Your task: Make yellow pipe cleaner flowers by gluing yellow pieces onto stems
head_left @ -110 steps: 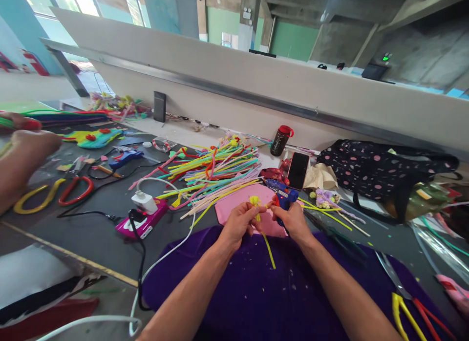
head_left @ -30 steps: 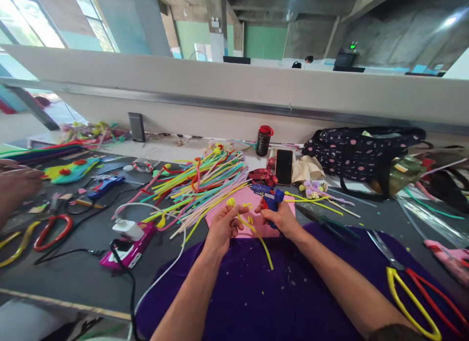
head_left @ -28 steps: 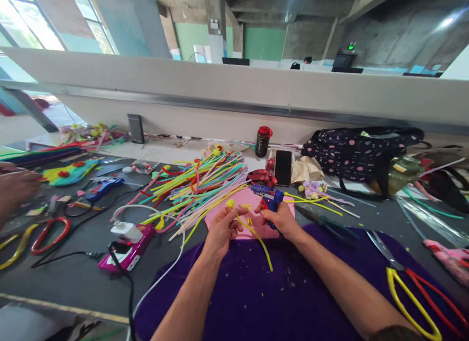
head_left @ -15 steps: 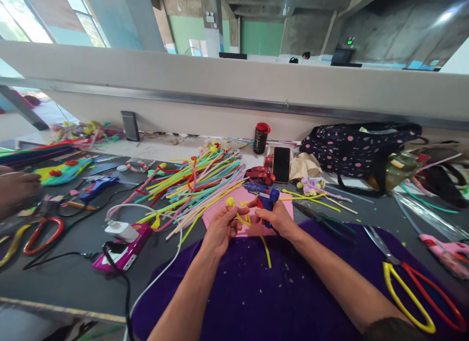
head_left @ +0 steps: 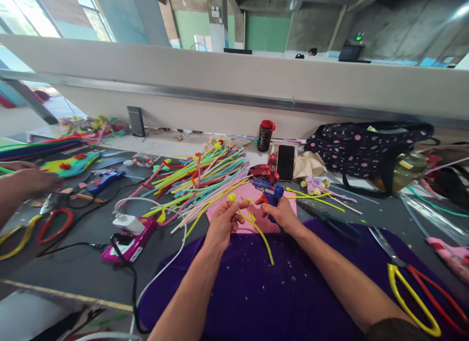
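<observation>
My left hand point(head_left: 222, 224) pinches a yellow pipe cleaner point(head_left: 262, 233), whose free end curves down over the purple cloth. A small yellow knotted head point(head_left: 232, 198) pokes up above my left fingertips. Wrapped in my right hand point(head_left: 286, 216) is a blue hot glue gun point(head_left: 270, 190), its body lying roughly level above the fist. My right fingertips are close to the left ones; whether they touch the yellow piece is unclear. Beneath both hands lies a pink sheet point(head_left: 240, 188) with small yellow bits on it.
Loose pipe cleaners point(head_left: 205, 177) are heaped behind my left hand. A magenta power strip point(head_left: 135, 243) with cables sits at left, large scissors point(head_left: 397, 263) at right, and pliers point(head_left: 326, 216) between. Behind stand a phone point(head_left: 285, 162) and bottle point(head_left: 265, 136). A co-worker's hand point(head_left: 29, 184) reaches in at far left.
The view has shifted slightly, moving the scene to the right. Both hands keep their holds, with the yellow stem swung a little. The co-worker's hand has come further in from the left.
</observation>
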Demonstrator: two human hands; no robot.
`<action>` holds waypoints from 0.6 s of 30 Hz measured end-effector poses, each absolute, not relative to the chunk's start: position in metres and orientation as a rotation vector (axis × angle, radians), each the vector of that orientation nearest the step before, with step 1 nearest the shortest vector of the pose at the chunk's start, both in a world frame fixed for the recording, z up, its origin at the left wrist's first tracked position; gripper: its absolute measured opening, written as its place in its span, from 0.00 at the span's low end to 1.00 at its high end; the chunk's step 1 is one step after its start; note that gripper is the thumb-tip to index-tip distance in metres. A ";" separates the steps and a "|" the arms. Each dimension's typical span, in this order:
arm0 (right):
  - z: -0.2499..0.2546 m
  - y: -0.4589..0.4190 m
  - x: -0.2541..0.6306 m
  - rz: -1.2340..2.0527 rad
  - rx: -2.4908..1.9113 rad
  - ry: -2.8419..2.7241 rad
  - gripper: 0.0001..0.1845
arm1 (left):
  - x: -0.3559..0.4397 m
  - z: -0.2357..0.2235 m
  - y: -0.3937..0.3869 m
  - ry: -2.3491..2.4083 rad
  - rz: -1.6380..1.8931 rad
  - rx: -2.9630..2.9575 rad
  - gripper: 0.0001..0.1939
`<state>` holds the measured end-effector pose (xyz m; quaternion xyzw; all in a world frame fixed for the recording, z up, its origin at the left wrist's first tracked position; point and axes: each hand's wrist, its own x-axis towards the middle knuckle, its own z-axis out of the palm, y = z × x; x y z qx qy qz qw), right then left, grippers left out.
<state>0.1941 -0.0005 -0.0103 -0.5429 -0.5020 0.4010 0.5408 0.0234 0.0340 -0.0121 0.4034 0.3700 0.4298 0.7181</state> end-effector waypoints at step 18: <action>0.048 -0.070 0.164 0.900 -1.266 -1.391 0.11 | 0.008 0.007 0.021 0.582 0.941 0.618 0.11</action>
